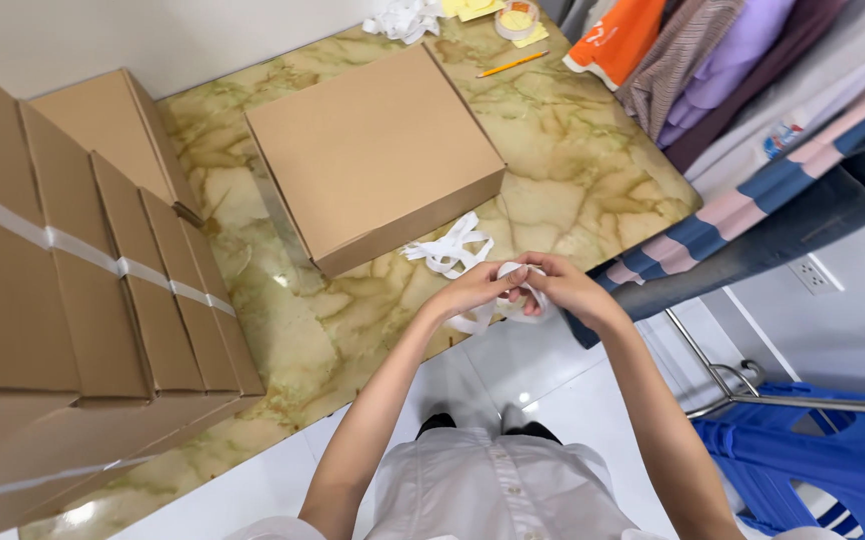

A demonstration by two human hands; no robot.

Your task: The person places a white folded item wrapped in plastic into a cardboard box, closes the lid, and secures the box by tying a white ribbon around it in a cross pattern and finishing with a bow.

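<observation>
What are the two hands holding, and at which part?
Both the left hand and the right hand hold a white strip near its upper end; the rest hangs in loops below.

Clothing shop packing corner — stacked cardboard boxes, hanging garments

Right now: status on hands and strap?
Left hand and right hand both pinching white strap. Closed cardboard box just beyond. Nothing between.
</observation>
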